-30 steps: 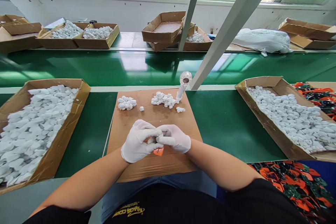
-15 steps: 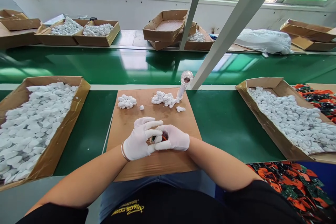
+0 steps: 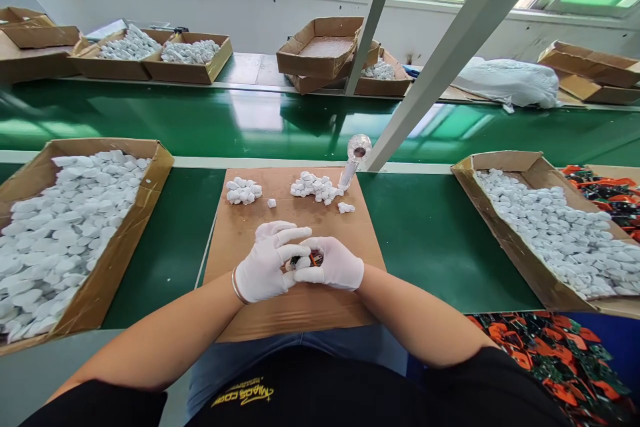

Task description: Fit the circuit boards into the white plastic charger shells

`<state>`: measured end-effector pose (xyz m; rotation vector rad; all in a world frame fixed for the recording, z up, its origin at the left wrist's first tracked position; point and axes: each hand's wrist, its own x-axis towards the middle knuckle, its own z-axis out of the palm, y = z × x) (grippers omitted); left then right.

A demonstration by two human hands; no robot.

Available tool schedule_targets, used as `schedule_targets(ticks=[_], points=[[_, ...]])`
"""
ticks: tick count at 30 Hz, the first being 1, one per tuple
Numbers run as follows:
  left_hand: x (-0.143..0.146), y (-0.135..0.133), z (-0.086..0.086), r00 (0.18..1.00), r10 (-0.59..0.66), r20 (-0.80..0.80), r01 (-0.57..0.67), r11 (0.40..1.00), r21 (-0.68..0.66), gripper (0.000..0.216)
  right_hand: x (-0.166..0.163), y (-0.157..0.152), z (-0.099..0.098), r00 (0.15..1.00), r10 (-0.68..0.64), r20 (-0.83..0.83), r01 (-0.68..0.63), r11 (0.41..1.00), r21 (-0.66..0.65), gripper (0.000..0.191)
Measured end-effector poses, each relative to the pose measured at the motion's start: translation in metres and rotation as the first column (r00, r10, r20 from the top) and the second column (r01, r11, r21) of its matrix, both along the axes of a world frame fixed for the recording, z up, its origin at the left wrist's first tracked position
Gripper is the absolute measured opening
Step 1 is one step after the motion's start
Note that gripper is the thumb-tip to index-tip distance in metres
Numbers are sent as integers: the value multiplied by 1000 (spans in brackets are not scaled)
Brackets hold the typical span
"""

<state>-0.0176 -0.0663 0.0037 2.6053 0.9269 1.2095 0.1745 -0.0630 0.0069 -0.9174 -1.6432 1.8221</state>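
Note:
Both of my hands wear white gloves and meet over a brown cardboard sheet (image 3: pixel 260 220) on the green bench. My left hand (image 3: pixel 263 265) and my right hand (image 3: pixel 333 263) pinch together a small part with orange and black on it (image 3: pixel 311 258), mostly hidden by the fingers. Beyond them on the sheet lie two little heaps of white pieces (image 3: pixel 243 191) (image 3: pixel 315 187), two loose pieces, and a clear tape roll (image 3: pixel 355 150) standing on edge.
An open carton of white pieces (image 3: pixel 55 227) stands at my left, another carton (image 3: pixel 550 227) at my right. Orange and black parts (image 3: pixel 555 353) fill the lower right. A green conveyor belt (image 3: pixel 250 120) runs behind, with more cartons beyond it. A slanted white post (image 3: pixel 440 47) rises ahead.
The orange part that hung below my fingers a second ago has been drawn up between both hands. My hands shifted slightly away from me.

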Motion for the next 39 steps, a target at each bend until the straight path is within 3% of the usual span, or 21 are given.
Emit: schedule_targets(ticks=[8, 17, 24, 29, 36, 39], points=[[1, 1, 3, 1000, -7, 8, 7, 1000, 5, 13, 1, -2, 2, 999, -43, 10, 42, 998, 36, 25], [7, 1, 4, 993, -86, 80, 87, 996, -13, 10, -3, 0, 1, 997, 60, -42, -63, 994, -95, 34], [5, 4, 2, 994, -101, 33, 101, 995, -5, 16, -1, 3, 4, 996, 85, -30, -88, 992, -85, 30], [8, 1, 4, 995, -88, 57, 88, 996, -7, 6, -1, 3, 5, 991, 59, -118, -76, 987, -142, 26], [8, -3, 4, 994, 22, 104, -20, 1000, -21, 20, -3, 2, 0, 994, -5, -106, -14, 983, -184, 34], [5, 0, 5, 991, -26, 135, 33, 998, -54, 23, -3, 3, 4, 978, 60, -201, -95, 980, -172, 32]])
